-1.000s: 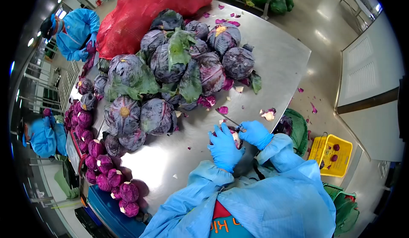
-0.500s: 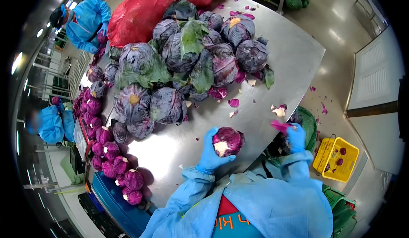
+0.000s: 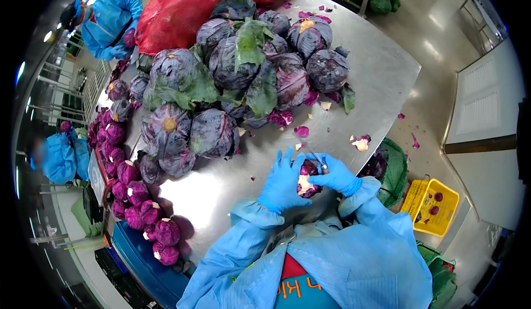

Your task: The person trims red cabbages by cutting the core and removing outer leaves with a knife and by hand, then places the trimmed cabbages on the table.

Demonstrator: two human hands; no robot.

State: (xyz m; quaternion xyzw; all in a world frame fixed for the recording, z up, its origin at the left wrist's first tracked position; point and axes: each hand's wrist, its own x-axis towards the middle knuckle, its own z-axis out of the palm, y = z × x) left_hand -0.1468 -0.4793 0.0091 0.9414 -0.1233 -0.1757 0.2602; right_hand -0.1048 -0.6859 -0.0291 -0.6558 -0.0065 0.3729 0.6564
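Note:
In front of my body is a small, partly peeled red cabbage, its pale cut base facing me. My left hand, in a blue glove, supports it from the left with its fingers up along the side. A short knife is gripped in my gloved right hand, its blade pointing up and left above the cabbage. The right fingers touch the cabbage's right side and hide part of it. Beyond my hands lies a pile of large, untrimmed red cabbages with loose green outer leaves.
Peeled red cabbages line the left edge of the steel table. A red mesh sack lies at the far end. To the right are a green net bag and a yellow basket. Co-workers in blue stand at left.
My right hand has come left from the net bag to the cabbage, and the purple leaf it held is gone from it. The knife now shows. The cabbage has turned in my left hand.

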